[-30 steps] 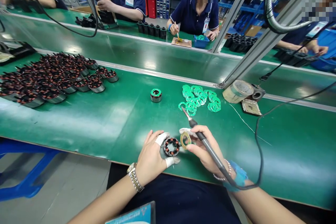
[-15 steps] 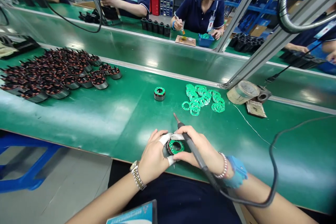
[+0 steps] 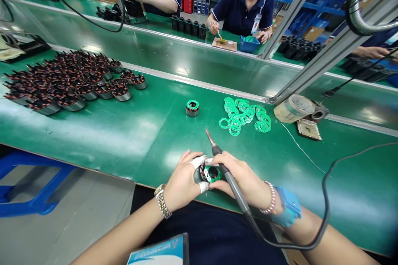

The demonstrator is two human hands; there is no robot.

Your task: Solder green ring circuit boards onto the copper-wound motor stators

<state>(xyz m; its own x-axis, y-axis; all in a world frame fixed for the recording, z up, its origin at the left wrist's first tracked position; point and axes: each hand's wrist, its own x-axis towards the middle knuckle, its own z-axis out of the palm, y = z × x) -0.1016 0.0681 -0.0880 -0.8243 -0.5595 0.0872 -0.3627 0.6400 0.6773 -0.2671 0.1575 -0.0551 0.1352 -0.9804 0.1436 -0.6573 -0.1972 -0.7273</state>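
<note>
My left hand (image 3: 182,182), with taped fingertips, is closed around a small wound stator (image 3: 210,172) that carries a green ring board on top. My right hand (image 3: 242,180) presses on the same stator from the right and also holds a soldering iron (image 3: 222,165), its tip pointing up and away from me. Both hands rest near the front edge of the green bench (image 3: 124,132). A second stator with a green board (image 3: 192,107) stands farther back, and a heap of loose green ring boards (image 3: 245,115) lies to its right.
Several bare copper-wound stators (image 3: 68,83) cover the bench's left. A tape roll (image 3: 294,108) and a small pad (image 3: 308,129) sit at right under a slanted metal post (image 3: 323,60). The iron's cable (image 3: 325,198) loops right. Other people work across the conveyor (image 3: 186,60).
My right hand laid the ring board, held beside the stator a second ago, onto the stator in my left hand. Both hands now close round it; the iron's tip has tilted more upright.
</note>
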